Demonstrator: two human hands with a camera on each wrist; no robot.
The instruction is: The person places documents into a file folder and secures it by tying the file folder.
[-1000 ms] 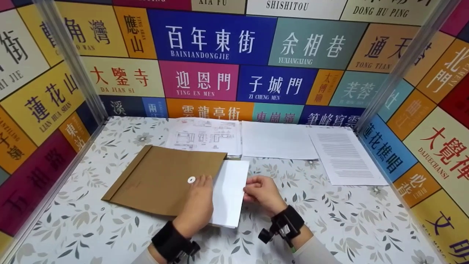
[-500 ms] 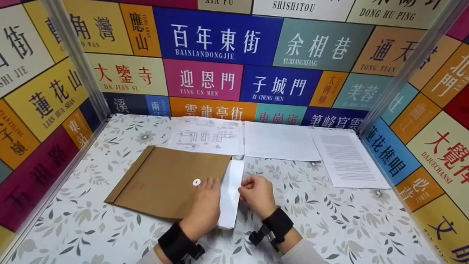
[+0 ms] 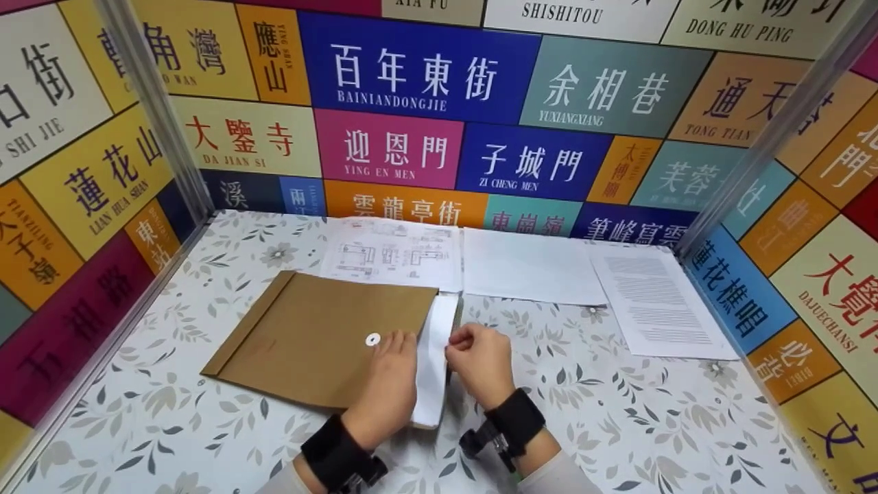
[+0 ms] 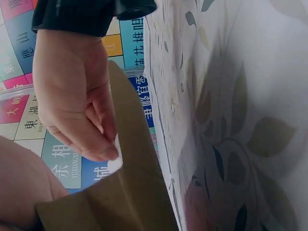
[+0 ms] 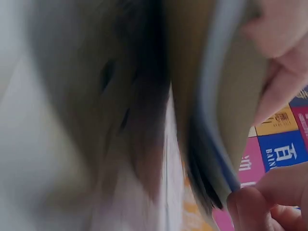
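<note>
A brown kraft document envelope (image 3: 309, 336) with a white button disc (image 3: 372, 339) lies on the table, its mouth facing right. A stack of white paper (image 3: 433, 370) sticks out of that mouth as a narrow strip. My left hand (image 3: 389, 377) grips the envelope's front panel at the mouth, fingers flat outside near the button; in the right wrist view its thumb (image 5: 272, 31) reaches over the panel's inner face. My right hand (image 3: 481, 360) pinches the paper's outer edge between thumb and fingertips. In the left wrist view, the right hand (image 4: 77, 91) shows beyond the brown panel.
Along the back lie a sheet with technical drawings (image 3: 391, 254), a blank white sheet (image 3: 531, 266) and a printed text sheet (image 3: 662, 302). The table (image 3: 617, 425) has a leaf-patterned cover. Colourful sign-printed walls (image 3: 411, 75) enclose it at the back and both sides.
The paper has slid left into the envelope, so a narrower strip shows. My right hand has moved left with it; the left hand keeps its place on the envelope.
</note>
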